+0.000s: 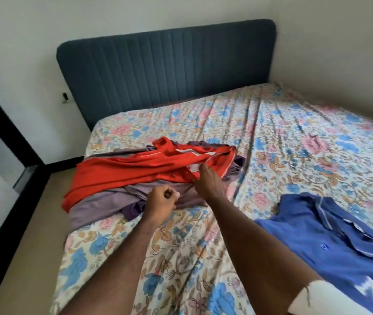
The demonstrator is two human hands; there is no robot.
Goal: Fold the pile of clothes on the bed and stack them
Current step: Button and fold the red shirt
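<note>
The blue shirt (330, 242) at the near right is cut off by the right and bottom edges; its full outline cannot be established. The mauve garment (103, 201) lies largely hidden beneath the red jersey (124, 171), and a darker purple item (133, 211) shows only as a small patch under it. The right hand (206, 180) has its fingertips concealed in the jersey's folds. Whether the left hand (160, 201) pinches any cloth cannot be determined. The bed (181, 258) runs out of view at the bottom edge.
</note>
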